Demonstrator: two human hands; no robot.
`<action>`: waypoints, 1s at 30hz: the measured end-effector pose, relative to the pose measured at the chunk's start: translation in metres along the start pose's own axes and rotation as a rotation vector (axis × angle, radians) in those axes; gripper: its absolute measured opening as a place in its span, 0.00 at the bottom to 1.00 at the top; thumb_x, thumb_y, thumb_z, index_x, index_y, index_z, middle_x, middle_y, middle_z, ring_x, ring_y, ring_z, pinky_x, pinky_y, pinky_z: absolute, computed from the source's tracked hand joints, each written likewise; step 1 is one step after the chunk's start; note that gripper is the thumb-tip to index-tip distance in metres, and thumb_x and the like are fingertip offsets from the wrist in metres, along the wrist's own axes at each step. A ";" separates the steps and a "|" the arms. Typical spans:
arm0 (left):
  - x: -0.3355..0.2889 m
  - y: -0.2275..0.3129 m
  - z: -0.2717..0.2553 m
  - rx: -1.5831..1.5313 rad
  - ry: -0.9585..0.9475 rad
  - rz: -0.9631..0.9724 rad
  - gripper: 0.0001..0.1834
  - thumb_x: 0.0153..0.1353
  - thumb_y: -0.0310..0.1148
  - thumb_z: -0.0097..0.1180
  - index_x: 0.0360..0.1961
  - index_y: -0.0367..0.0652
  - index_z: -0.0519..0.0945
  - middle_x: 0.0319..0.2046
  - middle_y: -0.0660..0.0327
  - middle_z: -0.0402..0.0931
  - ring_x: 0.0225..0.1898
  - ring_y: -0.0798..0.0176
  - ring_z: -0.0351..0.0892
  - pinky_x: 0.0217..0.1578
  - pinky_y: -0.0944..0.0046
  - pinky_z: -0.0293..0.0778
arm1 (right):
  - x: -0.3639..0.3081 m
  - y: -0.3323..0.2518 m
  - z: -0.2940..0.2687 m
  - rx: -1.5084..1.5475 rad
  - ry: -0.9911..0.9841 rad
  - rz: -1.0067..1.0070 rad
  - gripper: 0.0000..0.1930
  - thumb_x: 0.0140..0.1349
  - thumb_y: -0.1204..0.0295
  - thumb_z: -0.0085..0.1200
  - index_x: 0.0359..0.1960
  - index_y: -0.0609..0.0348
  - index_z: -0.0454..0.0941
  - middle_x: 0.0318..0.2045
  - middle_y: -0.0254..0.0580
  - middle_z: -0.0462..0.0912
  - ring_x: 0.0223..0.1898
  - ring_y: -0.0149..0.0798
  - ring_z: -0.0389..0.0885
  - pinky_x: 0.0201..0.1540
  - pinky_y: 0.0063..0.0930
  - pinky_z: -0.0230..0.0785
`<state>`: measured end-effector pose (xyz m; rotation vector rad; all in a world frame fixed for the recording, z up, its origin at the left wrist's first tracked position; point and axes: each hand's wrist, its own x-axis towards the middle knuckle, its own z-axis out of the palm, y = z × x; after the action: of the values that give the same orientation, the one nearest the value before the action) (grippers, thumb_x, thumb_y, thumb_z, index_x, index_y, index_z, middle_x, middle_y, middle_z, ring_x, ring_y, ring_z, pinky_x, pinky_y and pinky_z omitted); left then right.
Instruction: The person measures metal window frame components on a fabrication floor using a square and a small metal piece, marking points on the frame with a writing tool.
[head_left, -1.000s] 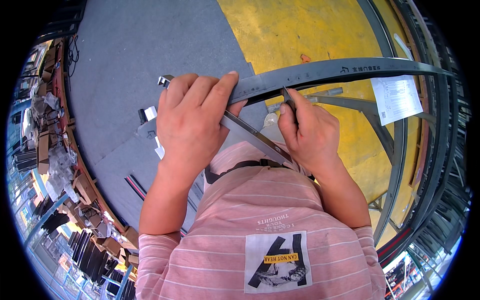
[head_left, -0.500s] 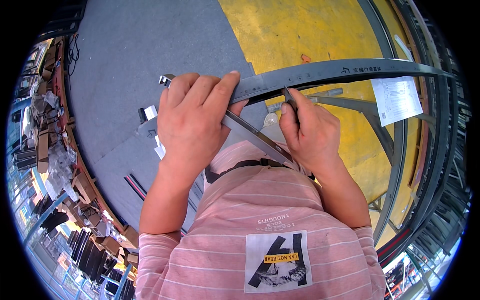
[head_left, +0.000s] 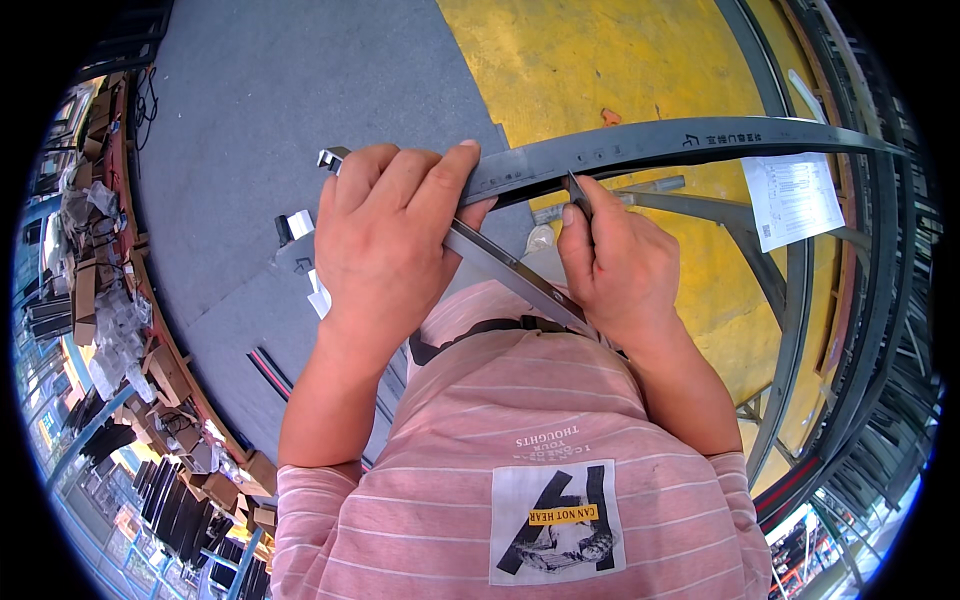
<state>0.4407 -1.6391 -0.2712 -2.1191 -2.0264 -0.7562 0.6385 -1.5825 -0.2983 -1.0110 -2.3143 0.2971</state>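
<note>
A long dark grey profile (head_left: 640, 143) with printed marks runs from my left hand toward the far right. Fingers of my left hand (head_left: 385, 240) lie over its near end, with the thumb underneath, gripping it. My right hand (head_left: 622, 262) is closed on a small dark pointed blade (head_left: 580, 198), whose tip meets the profile's lower edge; its handle is mostly hidden in the fist. A narrow metal bar (head_left: 515, 268) passes beneath my left hand, slanting from a bracket-like end (head_left: 332, 160) down to my waist.
A printed white sheet (head_left: 793, 200) hangs below the profile at right, beside a dark metal frame (head_left: 797, 300). Shelving with cardboard boxes (head_left: 165, 375) and plastic wrap lines the left. Dark strips (head_left: 270, 372) and a white-and-black piece (head_left: 297, 228) lie on the grey floor (head_left: 270, 100).
</note>
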 end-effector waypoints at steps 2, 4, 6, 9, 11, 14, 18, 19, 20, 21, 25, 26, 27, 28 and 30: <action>0.000 0.000 0.000 -0.005 0.004 0.000 0.23 0.44 0.35 0.71 0.44 0.46 0.83 0.33 0.64 0.80 0.38 0.56 0.75 0.40 0.60 0.73 | 0.000 -0.003 -0.003 -0.015 -0.030 0.030 0.13 0.57 0.73 0.60 0.44 0.62 0.79 0.14 0.39 0.74 0.16 0.41 0.75 0.22 0.33 0.68; -0.001 0.000 0.000 -0.012 0.013 -0.002 0.23 0.44 0.35 0.71 0.44 0.46 0.83 0.33 0.64 0.80 0.38 0.56 0.75 0.40 0.60 0.73 | 0.000 -0.004 -0.003 -0.023 -0.041 0.044 0.13 0.57 0.72 0.60 0.44 0.62 0.79 0.14 0.40 0.74 0.16 0.41 0.75 0.22 0.33 0.67; 0.000 0.000 0.000 -0.016 0.016 0.002 0.23 0.44 0.35 0.71 0.44 0.46 0.83 0.33 0.64 0.80 0.38 0.56 0.75 0.40 0.60 0.73 | 0.000 -0.004 -0.003 -0.022 -0.032 0.046 0.13 0.58 0.72 0.60 0.44 0.62 0.79 0.14 0.40 0.74 0.15 0.42 0.75 0.21 0.33 0.67; -0.001 -0.001 0.001 -0.022 0.025 0.005 0.22 0.44 0.35 0.71 0.44 0.46 0.83 0.32 0.64 0.80 0.37 0.56 0.76 0.39 0.60 0.73 | 0.000 -0.004 -0.003 -0.042 -0.028 0.034 0.12 0.58 0.72 0.59 0.43 0.62 0.80 0.14 0.40 0.74 0.15 0.42 0.75 0.21 0.33 0.67; -0.002 -0.002 0.001 -0.022 0.030 0.003 0.22 0.44 0.35 0.71 0.44 0.46 0.83 0.32 0.64 0.80 0.37 0.56 0.76 0.39 0.59 0.73 | 0.001 -0.007 -0.004 -0.054 -0.039 0.035 0.12 0.58 0.72 0.59 0.43 0.61 0.80 0.14 0.40 0.74 0.15 0.42 0.75 0.21 0.33 0.66; 0.000 -0.002 0.002 -0.027 0.025 0.006 0.22 0.44 0.35 0.71 0.43 0.46 0.83 0.32 0.64 0.79 0.36 0.56 0.76 0.38 0.59 0.73 | 0.001 -0.006 -0.006 -0.079 -0.041 0.035 0.12 0.58 0.72 0.59 0.43 0.61 0.80 0.14 0.39 0.74 0.15 0.42 0.75 0.20 0.33 0.66; -0.001 -0.003 0.001 -0.033 0.022 0.004 0.22 0.43 0.35 0.71 0.43 0.46 0.83 0.32 0.64 0.79 0.36 0.56 0.76 0.38 0.60 0.73 | 0.003 -0.010 -0.008 -0.103 -0.047 0.033 0.12 0.57 0.73 0.59 0.43 0.61 0.80 0.13 0.39 0.74 0.14 0.42 0.74 0.20 0.33 0.66; -0.001 -0.003 0.001 -0.034 0.021 0.005 0.22 0.43 0.35 0.71 0.43 0.46 0.83 0.32 0.64 0.79 0.36 0.56 0.76 0.37 0.60 0.73 | 0.003 -0.011 -0.008 -0.106 -0.058 0.038 0.12 0.57 0.73 0.59 0.42 0.61 0.79 0.13 0.39 0.73 0.14 0.42 0.74 0.20 0.33 0.66; -0.001 -0.003 0.001 -0.036 0.019 0.001 0.22 0.43 0.35 0.71 0.43 0.46 0.83 0.32 0.64 0.79 0.36 0.56 0.76 0.37 0.60 0.73 | 0.004 -0.012 -0.009 -0.110 -0.070 0.044 0.11 0.57 0.73 0.59 0.42 0.61 0.79 0.13 0.39 0.73 0.14 0.42 0.74 0.20 0.33 0.66; -0.001 -0.003 0.000 -0.038 0.017 -0.003 0.22 0.44 0.35 0.71 0.43 0.46 0.83 0.32 0.64 0.79 0.36 0.56 0.76 0.37 0.60 0.73 | 0.005 -0.013 -0.010 -0.113 -0.081 0.050 0.11 0.57 0.73 0.59 0.42 0.61 0.79 0.12 0.39 0.73 0.14 0.42 0.74 0.20 0.33 0.66; 0.000 -0.001 0.000 -0.053 0.009 -0.016 0.22 0.44 0.35 0.71 0.43 0.46 0.83 0.32 0.64 0.79 0.36 0.56 0.76 0.37 0.59 0.72 | 0.010 -0.014 -0.014 -0.081 -0.098 0.049 0.10 0.57 0.74 0.58 0.41 0.62 0.79 0.12 0.38 0.72 0.13 0.42 0.74 0.19 0.32 0.66; 0.000 -0.001 0.000 -0.048 0.007 -0.018 0.21 0.44 0.35 0.71 0.43 0.46 0.83 0.32 0.65 0.79 0.36 0.56 0.76 0.37 0.59 0.71 | 0.011 -0.014 -0.015 -0.072 -0.104 0.052 0.10 0.57 0.74 0.58 0.40 0.62 0.79 0.11 0.38 0.72 0.13 0.42 0.74 0.19 0.32 0.66; 0.000 0.000 0.000 -0.044 0.006 -0.021 0.21 0.45 0.35 0.71 0.43 0.46 0.83 0.32 0.65 0.79 0.36 0.56 0.76 0.37 0.59 0.71 | 0.012 -0.014 -0.016 -0.063 -0.112 0.054 0.10 0.57 0.74 0.58 0.40 0.62 0.78 0.11 0.38 0.72 0.13 0.41 0.74 0.19 0.32 0.66; 0.000 0.000 0.000 -0.039 0.004 -0.024 0.21 0.45 0.35 0.70 0.43 0.46 0.83 0.32 0.65 0.79 0.36 0.57 0.76 0.37 0.59 0.70 | 0.013 -0.015 -0.017 -0.057 -0.122 0.058 0.09 0.57 0.74 0.58 0.40 0.63 0.78 0.11 0.38 0.72 0.12 0.42 0.74 0.18 0.32 0.66; 0.000 0.000 0.000 -0.043 -0.006 -0.029 0.21 0.46 0.36 0.70 0.43 0.46 0.83 0.32 0.65 0.79 0.36 0.57 0.76 0.37 0.59 0.69 | 0.016 -0.015 -0.018 -0.042 -0.142 0.067 0.09 0.58 0.74 0.57 0.39 0.63 0.78 0.11 0.38 0.72 0.12 0.42 0.74 0.18 0.33 0.66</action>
<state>0.4405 -1.6389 -0.2714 -2.1215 -2.0666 -0.8064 0.6315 -1.5822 -0.2710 -1.1219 -2.4260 0.3593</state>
